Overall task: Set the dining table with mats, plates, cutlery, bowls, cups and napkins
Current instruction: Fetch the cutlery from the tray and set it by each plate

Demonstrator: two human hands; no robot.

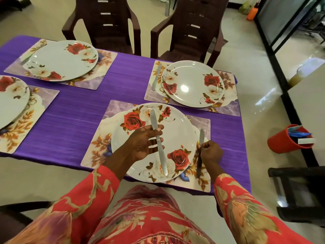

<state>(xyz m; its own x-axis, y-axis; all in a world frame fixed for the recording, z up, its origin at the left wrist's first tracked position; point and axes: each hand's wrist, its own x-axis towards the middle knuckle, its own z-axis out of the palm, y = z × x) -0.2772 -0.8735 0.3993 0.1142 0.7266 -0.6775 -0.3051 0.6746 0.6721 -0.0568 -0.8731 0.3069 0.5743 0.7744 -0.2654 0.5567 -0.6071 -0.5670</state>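
Observation:
A rose-patterned plate lies on a floral mat at the table's near edge. Above that plate my left hand holds a steel table knife by its middle, blade pointing away from me. My right hand pinches a second knife that lies on the mat just right of the plate. Three more mats each carry a plate: far right, far left and left edge. A knife lies left of the far-right plate.
A purple cloth covers the table. Two brown plastic chairs stand at the far side. A red bucket with items sits on the floor to the right, near a dark stool.

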